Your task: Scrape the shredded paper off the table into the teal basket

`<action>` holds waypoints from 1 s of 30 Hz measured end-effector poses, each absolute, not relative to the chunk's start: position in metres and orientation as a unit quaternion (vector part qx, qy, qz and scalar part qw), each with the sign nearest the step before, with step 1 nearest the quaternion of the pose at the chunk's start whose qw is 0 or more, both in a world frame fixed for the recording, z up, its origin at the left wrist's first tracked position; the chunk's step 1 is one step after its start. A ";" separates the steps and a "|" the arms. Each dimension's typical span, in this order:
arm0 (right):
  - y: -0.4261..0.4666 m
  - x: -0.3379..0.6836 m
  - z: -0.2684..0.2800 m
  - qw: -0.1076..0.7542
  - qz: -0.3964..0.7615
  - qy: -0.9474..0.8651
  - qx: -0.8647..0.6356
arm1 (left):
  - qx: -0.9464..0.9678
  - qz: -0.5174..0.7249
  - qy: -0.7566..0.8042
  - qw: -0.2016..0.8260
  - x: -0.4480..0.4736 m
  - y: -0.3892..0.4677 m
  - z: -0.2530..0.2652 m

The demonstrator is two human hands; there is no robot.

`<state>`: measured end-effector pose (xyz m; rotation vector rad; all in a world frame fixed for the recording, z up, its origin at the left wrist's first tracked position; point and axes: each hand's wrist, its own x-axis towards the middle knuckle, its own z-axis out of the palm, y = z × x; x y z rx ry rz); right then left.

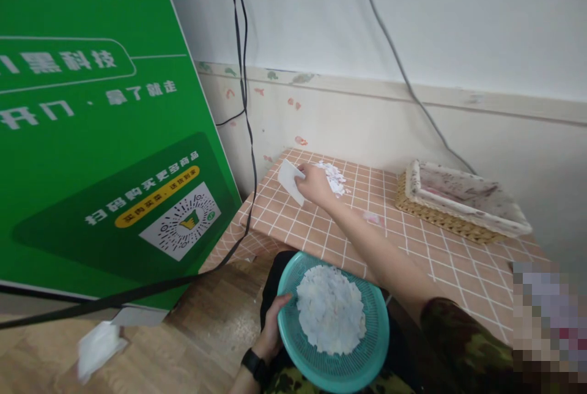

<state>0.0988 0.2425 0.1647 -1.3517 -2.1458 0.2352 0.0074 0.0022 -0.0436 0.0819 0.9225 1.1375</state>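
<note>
A teal plastic basket (380, 345) rests on my lap, filled in the middle with a heap of small white pieces (331, 311). My left hand (274, 323) grips its left rim, with the thumb on top. Over the far part of the table, my right hand (315, 185) pinches a flat white sheet-like scraper (290, 181) by its right side. Just beyond that hand, a scattered pile of white scraps (334, 177) lies on the checked tablecloth. The fingers under the white sheet are partly hidden.
The table (413, 259) has a brown checked cloth. A lined wicker basket (463, 204) stands by the wall at right. A green cabinet (105, 137) fills the left, with black cables (250, 137) hanging in front. A white packet (98, 348) lies on the floor.
</note>
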 end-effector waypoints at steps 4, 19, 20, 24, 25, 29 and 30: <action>0.251 0.073 0.151 0.275 0.068 -0.802 -0.526 | 0.031 0.522 0.429 0.737 0.005 0.002 -0.048; 0.244 0.080 0.167 0.184 0.041 -0.887 -0.421 | 0.028 0.524 0.414 0.744 0.005 0.001 -0.046; 0.245 0.077 0.164 0.184 0.047 -0.890 -0.414 | 0.025 0.526 0.415 0.742 0.005 0.001 -0.046; 0.240 0.072 0.153 0.173 0.069 -0.900 -0.394 | 0.026 0.526 0.426 0.735 0.005 0.000 -0.046; 0.237 0.074 0.151 0.171 0.068 -0.900 -0.395 | 0.029 0.526 0.426 0.736 0.005 0.000 -0.047; 0.215 0.097 0.154 0.154 0.044 -0.906 -0.391 | 0.038 0.528 0.420 0.737 0.004 0.000 -0.046; 0.209 0.103 0.156 0.147 0.033 -0.906 -0.395 | 0.039 0.527 0.423 0.736 0.004 0.000 -0.045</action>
